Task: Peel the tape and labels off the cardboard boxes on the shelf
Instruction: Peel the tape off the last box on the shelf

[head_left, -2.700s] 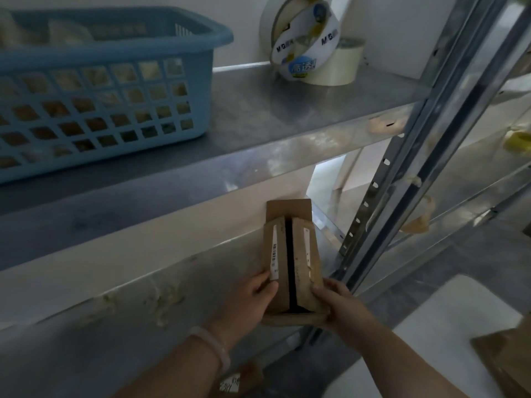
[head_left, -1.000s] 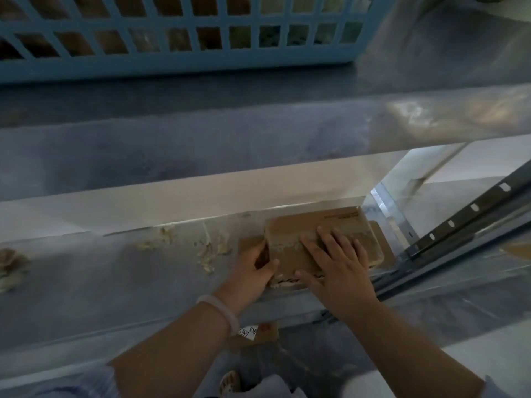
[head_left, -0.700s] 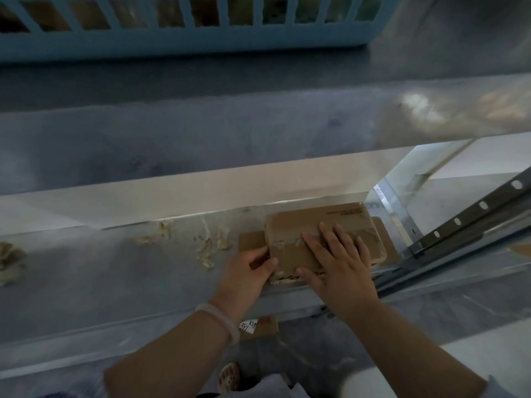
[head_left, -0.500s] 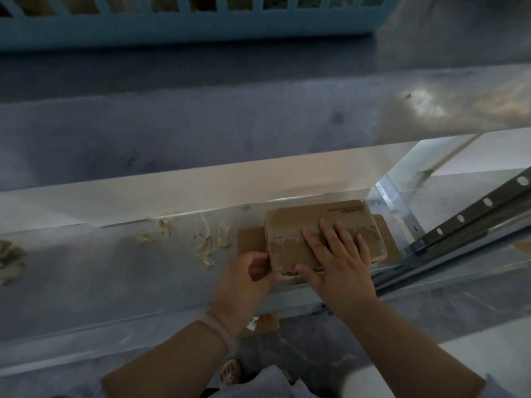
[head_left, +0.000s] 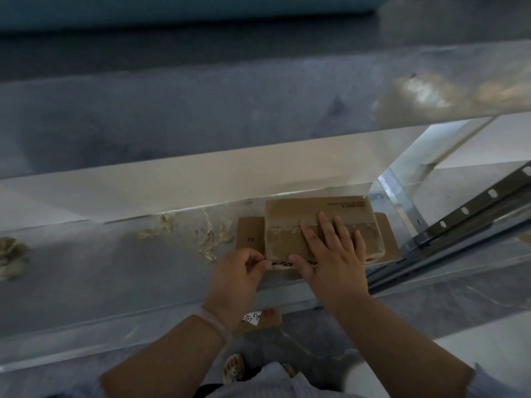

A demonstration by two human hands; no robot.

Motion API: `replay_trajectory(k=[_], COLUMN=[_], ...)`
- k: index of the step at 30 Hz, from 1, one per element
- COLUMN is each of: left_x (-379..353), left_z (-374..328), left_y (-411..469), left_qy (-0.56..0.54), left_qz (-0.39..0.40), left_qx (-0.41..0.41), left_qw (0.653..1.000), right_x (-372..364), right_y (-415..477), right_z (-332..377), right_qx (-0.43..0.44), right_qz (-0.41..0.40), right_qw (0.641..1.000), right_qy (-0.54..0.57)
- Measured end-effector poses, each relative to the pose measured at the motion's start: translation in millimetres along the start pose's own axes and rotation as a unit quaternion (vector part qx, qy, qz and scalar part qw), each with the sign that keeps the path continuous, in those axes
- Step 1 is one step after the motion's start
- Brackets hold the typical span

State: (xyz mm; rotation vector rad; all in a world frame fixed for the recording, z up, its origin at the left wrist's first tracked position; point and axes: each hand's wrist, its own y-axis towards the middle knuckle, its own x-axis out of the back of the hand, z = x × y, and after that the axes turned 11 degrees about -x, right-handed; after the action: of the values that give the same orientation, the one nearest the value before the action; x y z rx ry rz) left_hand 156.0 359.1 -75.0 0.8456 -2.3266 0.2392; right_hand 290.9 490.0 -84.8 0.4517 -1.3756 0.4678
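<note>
A small brown cardboard box [head_left: 290,218] lies flat on the lower metal shelf [head_left: 115,268], on top of a flattened cardboard piece [head_left: 250,235]. A strip of clear tape [head_left: 283,229] crosses the box's top, and a label edge shows at its near-left corner. My right hand [head_left: 334,255] lies flat on the box with straight, spread fingers, pressing it down. My left hand [head_left: 237,275] sits at the near-left corner, with thumb and fingertips pinching the tape or label edge there.
Balls of peeled tape [head_left: 211,241] lie on the shelf left of the box, with another wad [head_left: 10,257] at the far left. The upper shelf [head_left: 201,104] overhangs close above. A perforated upright [head_left: 471,208] stands to the right. A labelled cardboard scrap [head_left: 258,318] lies on the floor.
The box went from being held upright to lying flat under my right hand. My left hand slid from the box's left side to its near corner and pinched there. The camera tilted down.
</note>
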Motion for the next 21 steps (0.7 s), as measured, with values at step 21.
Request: replay_trajectory(k=[21], left_x=[-3], left_z=[7], left_y=[2], left_qy=[-0.062], left_qz=[0.042], left_qx=[0.027], left_qw=[0.997], right_x=[2], right_y=[0], right_z=[0], right_qx=[-0.001], right_qz=[0.015], right_qw=[1.0], right_qy=[0.002])
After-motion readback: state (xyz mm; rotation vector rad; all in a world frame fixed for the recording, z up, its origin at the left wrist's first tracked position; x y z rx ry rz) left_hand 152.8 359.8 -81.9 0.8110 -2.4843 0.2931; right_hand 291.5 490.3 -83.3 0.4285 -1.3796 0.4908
